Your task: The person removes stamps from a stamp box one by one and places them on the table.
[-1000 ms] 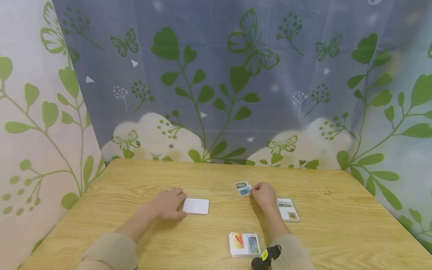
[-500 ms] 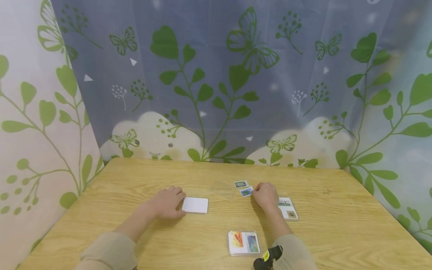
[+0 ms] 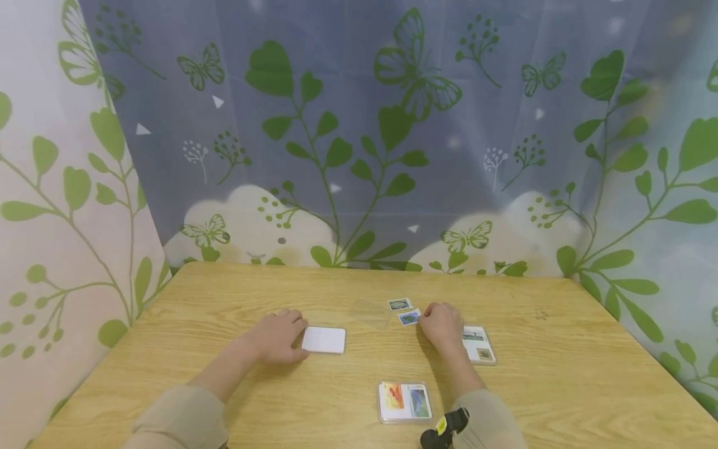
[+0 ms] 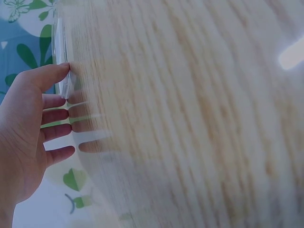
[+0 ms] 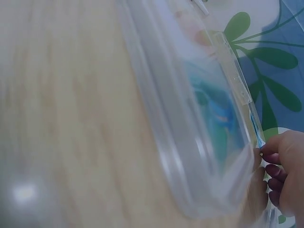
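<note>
Thumb and index finger of my left hand (image 3: 277,337) grip the left end of a flat white rectangular case (image 3: 324,340); in the left wrist view the thumb (image 4: 57,71) lies at the edge of the clear case (image 4: 62,52) and the other fingertips touch the table. My right hand (image 3: 442,324) pinches the right edge of a small blue-and-green stamp (image 3: 409,318), low over the table. Just behind it lies a second, dark green stamp (image 3: 400,304). In the right wrist view, my thumb and index finger (image 5: 273,145) meet on a thin blue edge.
A clear case with orange and blue stamps (image 3: 405,403) lies nearest me, left of the right forearm. Another stamp case (image 3: 479,345) is partly behind the right wrist. A transparent flat sheet (image 3: 370,313) lies left of the stamps. Printed curtains stand behind the wooden table (image 3: 252,405).
The two stamps, overlapping one second ago, now lie apart, the blue one shifted slightly right and nearer by my right hand. The left hand stays at the white case.
</note>
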A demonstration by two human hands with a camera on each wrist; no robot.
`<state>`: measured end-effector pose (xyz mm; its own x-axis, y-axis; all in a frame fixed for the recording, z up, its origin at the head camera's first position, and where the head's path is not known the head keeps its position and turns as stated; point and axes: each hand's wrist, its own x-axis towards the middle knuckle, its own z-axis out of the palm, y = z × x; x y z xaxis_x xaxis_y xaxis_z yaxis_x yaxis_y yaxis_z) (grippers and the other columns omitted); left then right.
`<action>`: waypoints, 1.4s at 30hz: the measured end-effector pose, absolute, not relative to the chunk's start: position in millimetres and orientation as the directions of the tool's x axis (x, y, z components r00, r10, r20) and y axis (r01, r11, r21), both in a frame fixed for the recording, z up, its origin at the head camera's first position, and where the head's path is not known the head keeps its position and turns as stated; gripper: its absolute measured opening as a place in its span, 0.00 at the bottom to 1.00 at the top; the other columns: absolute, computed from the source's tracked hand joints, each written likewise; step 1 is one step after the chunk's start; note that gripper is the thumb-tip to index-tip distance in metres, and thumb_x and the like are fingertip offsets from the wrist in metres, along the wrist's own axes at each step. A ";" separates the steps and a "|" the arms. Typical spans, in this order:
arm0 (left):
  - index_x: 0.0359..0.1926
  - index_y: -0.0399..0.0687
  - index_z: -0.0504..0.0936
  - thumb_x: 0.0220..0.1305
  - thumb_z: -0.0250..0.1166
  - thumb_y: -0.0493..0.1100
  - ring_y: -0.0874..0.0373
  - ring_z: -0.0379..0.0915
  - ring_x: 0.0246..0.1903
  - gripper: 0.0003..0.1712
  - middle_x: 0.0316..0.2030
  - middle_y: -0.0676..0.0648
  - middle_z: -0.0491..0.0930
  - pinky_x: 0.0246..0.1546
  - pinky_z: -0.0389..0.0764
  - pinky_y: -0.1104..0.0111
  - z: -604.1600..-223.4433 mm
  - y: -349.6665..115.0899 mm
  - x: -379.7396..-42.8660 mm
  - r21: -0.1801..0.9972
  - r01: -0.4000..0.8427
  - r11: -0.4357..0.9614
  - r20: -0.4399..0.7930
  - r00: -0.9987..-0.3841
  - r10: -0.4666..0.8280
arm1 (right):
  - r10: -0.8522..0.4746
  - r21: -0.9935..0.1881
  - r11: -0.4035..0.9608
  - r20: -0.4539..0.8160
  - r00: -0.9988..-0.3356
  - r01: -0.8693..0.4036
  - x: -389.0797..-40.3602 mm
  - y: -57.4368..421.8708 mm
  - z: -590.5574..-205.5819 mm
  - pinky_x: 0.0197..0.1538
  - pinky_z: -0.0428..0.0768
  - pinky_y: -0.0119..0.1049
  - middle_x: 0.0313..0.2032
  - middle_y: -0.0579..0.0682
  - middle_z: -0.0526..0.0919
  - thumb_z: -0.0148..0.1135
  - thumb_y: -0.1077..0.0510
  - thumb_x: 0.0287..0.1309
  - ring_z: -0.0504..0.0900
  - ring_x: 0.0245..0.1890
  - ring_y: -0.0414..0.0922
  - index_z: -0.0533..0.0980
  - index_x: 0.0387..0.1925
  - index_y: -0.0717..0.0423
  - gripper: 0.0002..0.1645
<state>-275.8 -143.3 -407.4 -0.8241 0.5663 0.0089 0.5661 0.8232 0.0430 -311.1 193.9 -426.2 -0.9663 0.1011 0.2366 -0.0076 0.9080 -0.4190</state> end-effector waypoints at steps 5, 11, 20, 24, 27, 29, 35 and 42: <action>0.57 0.36 0.71 0.57 0.60 0.57 0.45 0.64 0.54 0.34 0.53 0.40 0.70 0.51 0.69 0.52 -406.2 -144.0 -275.6 0.040 0.556 0.830 0.009 -0.831 0.556 | 0.106 -0.443 0.896 0.225 -0.969 -0.005 -312.7 192.8 -425.1 0.42 0.71 0.51 0.31 0.55 0.78 0.58 0.59 0.49 0.74 0.38 0.56 0.79 0.32 0.62 0.10; 0.57 0.36 0.71 0.57 0.60 0.57 0.44 0.64 0.54 0.35 0.53 0.40 0.70 0.52 0.68 0.51 -404.9 -144.9 -275.0 0.033 0.557 0.830 0.007 -0.831 0.557 | 0.105 -0.451 0.893 0.227 -0.968 -0.009 -312.2 192.4 -423.7 0.42 0.71 0.52 0.31 0.56 0.78 0.58 0.59 0.49 0.74 0.37 0.57 0.79 0.32 0.62 0.10; 0.57 0.36 0.71 0.57 0.60 0.57 0.44 0.65 0.54 0.34 0.53 0.40 0.70 0.52 0.68 0.51 -404.8 -145.7 -273.8 0.031 0.557 0.830 0.002 -0.830 0.557 | 0.161 -0.550 0.835 0.237 -0.958 0.004 -314.3 191.7 -425.2 0.42 0.73 0.51 0.35 0.58 0.82 0.57 0.58 0.53 0.77 0.38 0.57 0.80 0.35 0.63 0.13; 0.56 0.35 0.71 0.57 0.60 0.57 0.44 0.65 0.54 0.34 0.53 0.40 0.71 0.51 0.68 0.51 -405.2 -145.3 -274.2 0.036 0.559 0.829 0.001 -0.829 0.559 | 0.159 -0.606 0.795 0.233 -0.959 -0.016 -314.7 191.5 -422.0 0.41 0.75 0.48 0.36 0.58 0.82 0.58 0.58 0.55 0.78 0.38 0.55 0.79 0.38 0.64 0.14; 0.57 0.35 0.71 0.57 0.60 0.56 0.44 0.65 0.54 0.34 0.53 0.40 0.71 0.51 0.68 0.51 -405.9 -145.2 -274.6 0.041 0.560 0.827 0.003 -0.828 0.561 | 0.124 -0.623 0.780 0.243 -0.962 -0.057 -316.1 190.6 -419.4 0.42 0.75 0.48 0.37 0.58 0.82 0.59 0.56 0.56 0.78 0.38 0.54 0.79 0.40 0.64 0.15; 0.57 0.36 0.71 0.57 0.59 0.57 0.44 0.65 0.54 0.34 0.53 0.40 0.70 0.51 0.68 0.51 -406.6 -145.3 -275.1 0.039 0.563 0.826 0.006 -0.826 0.563 | 0.099 -0.629 0.773 0.249 -0.963 -0.083 -317.4 189.9 -417.9 0.43 0.75 0.48 0.37 0.58 0.81 0.59 0.55 0.56 0.78 0.38 0.54 0.78 0.40 0.65 0.16; 0.57 0.35 0.71 0.57 0.59 0.57 0.44 0.65 0.53 0.34 0.53 0.40 0.71 0.50 0.69 0.52 -407.0 -145.8 -275.3 0.039 0.571 0.820 0.016 -0.821 0.571 | 0.050 -0.693 0.712 0.211 -0.976 -0.113 -321.1 183.8 -411.1 0.46 0.74 0.48 0.40 0.60 0.80 0.60 0.54 0.57 0.77 0.42 0.55 0.76 0.43 0.67 0.20; 0.57 0.36 0.71 0.57 0.58 0.58 0.45 0.65 0.54 0.35 0.53 0.40 0.70 0.51 0.69 0.53 -407.9 -144.8 -276.2 0.029 0.575 0.818 0.012 -0.818 0.575 | -0.013 -0.704 0.687 0.232 -0.973 -0.177 -323.3 167.3 -406.2 0.45 0.75 0.48 0.40 0.60 0.81 0.62 0.54 0.56 0.77 0.42 0.55 0.76 0.44 0.68 0.21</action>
